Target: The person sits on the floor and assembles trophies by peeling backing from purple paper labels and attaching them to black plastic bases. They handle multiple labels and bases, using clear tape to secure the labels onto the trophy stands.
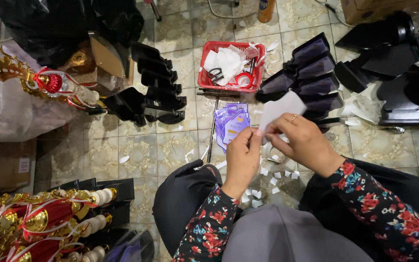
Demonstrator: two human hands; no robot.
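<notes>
My floral sleeves (209, 228) lie closest, over my dark lap. My right hand (304, 143) and left hand (242, 157) meet above the tiled floor (136, 145), fingertips (257, 134) pinched shut on a white sheet (281, 109) tilted upward. Small white scraps (275, 180) lie scattered just below my hands.

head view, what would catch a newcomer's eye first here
Both hands, the left hand and right hand, pinch a pale sheet at centre above the tiled floor. Beyond them sits a red basket with scissors, and gold and red trophies crowd the lower left corner.
</notes>
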